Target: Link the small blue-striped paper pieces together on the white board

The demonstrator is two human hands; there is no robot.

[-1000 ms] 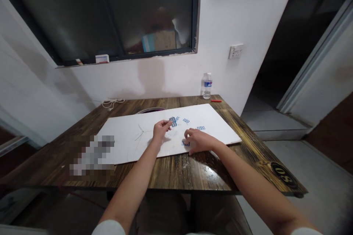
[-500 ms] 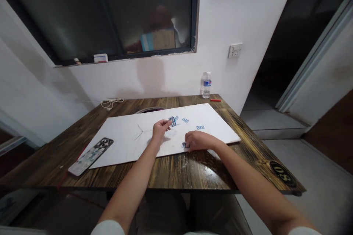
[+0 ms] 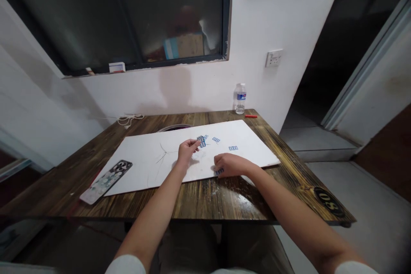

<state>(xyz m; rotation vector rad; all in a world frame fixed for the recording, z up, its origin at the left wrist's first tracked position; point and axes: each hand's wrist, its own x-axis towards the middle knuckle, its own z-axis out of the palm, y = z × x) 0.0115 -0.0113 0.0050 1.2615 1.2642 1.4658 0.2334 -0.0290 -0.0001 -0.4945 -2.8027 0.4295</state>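
Head view, near edge: small flat blue-and-white barred piece just went from lying flat to tilted by the white rectangular board's near edge, so looks like left hand and right hand are both loaded now
Right fingers: curled in narrow on it, palm down
Left fingers: pinching a blue-grey barred bundle over the board

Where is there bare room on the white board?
Bare: the white board between phone and left hand, apart from drawn lines; also its right end, beyond the rightmost loose blue piece. Crowded: mid-board, where the left hand holds blue pieces, the right hand another piece, and more lie loose.
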